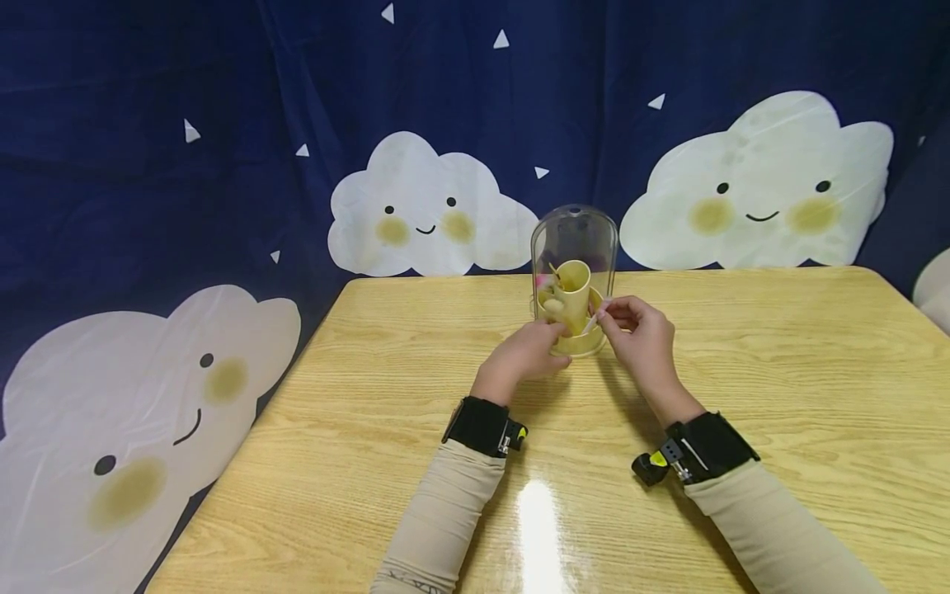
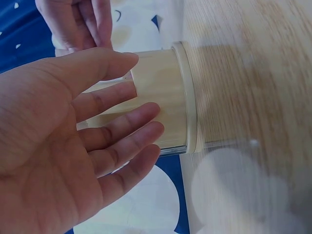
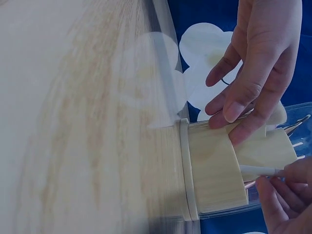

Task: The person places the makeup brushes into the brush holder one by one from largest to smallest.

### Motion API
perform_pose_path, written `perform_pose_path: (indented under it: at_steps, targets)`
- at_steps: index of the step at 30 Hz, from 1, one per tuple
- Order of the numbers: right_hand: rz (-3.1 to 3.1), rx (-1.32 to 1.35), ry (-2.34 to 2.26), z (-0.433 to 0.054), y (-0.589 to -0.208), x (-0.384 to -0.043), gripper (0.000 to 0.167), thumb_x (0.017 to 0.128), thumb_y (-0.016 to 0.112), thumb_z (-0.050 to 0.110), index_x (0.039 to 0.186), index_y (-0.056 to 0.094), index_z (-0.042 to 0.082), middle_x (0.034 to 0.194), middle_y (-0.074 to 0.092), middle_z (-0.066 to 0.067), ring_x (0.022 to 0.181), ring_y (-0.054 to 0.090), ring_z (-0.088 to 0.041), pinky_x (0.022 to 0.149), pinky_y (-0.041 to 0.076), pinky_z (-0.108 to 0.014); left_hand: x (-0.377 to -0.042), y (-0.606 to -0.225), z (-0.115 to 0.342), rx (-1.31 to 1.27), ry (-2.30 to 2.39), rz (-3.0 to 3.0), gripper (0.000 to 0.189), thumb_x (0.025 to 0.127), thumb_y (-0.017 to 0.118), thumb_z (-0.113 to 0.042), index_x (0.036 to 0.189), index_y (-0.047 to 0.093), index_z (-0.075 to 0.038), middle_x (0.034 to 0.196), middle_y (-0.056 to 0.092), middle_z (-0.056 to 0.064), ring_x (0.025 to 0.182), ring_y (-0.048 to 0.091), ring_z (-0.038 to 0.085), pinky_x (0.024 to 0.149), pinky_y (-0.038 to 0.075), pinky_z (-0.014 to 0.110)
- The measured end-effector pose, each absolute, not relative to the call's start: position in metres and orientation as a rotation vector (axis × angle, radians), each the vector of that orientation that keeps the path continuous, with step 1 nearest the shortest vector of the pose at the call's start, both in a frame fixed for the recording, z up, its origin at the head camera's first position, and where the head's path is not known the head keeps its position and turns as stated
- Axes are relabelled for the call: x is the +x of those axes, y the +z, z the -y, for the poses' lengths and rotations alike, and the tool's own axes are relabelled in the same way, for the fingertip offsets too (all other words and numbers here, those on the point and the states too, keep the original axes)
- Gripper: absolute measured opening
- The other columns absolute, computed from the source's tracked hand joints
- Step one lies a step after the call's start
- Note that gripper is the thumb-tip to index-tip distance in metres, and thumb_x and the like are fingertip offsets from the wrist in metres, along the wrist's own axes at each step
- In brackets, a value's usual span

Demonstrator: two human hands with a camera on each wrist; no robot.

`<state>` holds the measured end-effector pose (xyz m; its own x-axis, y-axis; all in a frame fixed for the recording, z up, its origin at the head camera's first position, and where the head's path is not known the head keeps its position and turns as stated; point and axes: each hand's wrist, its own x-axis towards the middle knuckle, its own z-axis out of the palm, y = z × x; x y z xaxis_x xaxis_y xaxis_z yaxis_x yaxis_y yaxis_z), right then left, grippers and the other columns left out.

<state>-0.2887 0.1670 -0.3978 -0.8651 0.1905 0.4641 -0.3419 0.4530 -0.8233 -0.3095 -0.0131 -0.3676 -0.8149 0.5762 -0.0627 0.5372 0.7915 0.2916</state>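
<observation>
A cream-coloured cup-style organizer (image 1: 582,345) stands upright on the table, with a tall round cup (image 1: 576,285) rising from its middle and a clear domed cover (image 1: 573,235) behind. My right hand (image 1: 644,342) pinches a thin white stick (image 3: 258,170) between thumb and fingertips; its lower end dips behind the organizer's front wall. At the organizer's left front, my left hand (image 1: 525,353) has its fingers loosely extended, fingertips right at the cream wall in the left wrist view. The stick's exact kind is too small to tell.
Slim items, some dark and pointed (image 3: 297,126), stick out of the organizer. A small pink item (image 1: 544,282) shows at its left. Beneath lies a wooden table (image 1: 356,396); behind its back edge hangs a dark blue curtain (image 1: 460,82) with smiling clouds.
</observation>
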Motion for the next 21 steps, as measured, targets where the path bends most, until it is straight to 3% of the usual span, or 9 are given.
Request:
perform_pose_path:
  at_steps: [6, 12, 21]
  targets:
    - [2.257, 0.108, 1.382, -0.1672, -0.3988, -0.2902, 0.019, 0.096, 0.067, 0.005, 0.108, 0.07, -0.01, 0.101, 0.072, -0.025, 0.081, 0.064, -0.011, 0.068, 0.045, -0.003, -0.3086, -0.3676, 0.0122, 0.868, 0.403, -2.832, 0.043, 0.1, 0.066, -0.026, 0.139, 0.059, -0.008, 0.134, 0.062, 0.009, 0.123, 0.058, 0.02, 0.103, 0.046, 0.03]
    - [2.293, 0.088, 1.392, -0.1677, -0.3995, -0.2913, 0.023, 0.094, 0.067, 0.005, 0.111, 0.069, -0.011, 0.105, 0.071, -0.025, 0.085, 0.066, -0.017, 0.068, 0.045, -0.003, -0.3085, -0.3677, 0.0117, 0.852, 0.418, -2.829, 0.043, 0.1, 0.066, -0.026, 0.139, 0.059, -0.008, 0.134, 0.061, 0.009, 0.123, 0.058, 0.02, 0.103, 0.046, 0.03]
    - [2.323, 0.019, 1.39, -0.1682, -0.3987, -0.2901, 0.029, 0.091, 0.068, -0.001, 0.117, 0.063, -0.012, 0.108, 0.068, -0.029, 0.098, 0.068, -0.038, 0.069, 0.04, 0.0, -0.309, -0.3682, 0.012, 0.855, 0.418, -2.824, 0.044, 0.099, 0.066, -0.026, 0.139, 0.059, -0.008, 0.134, 0.061, 0.01, 0.123, 0.058, 0.02, 0.103, 0.046, 0.03]
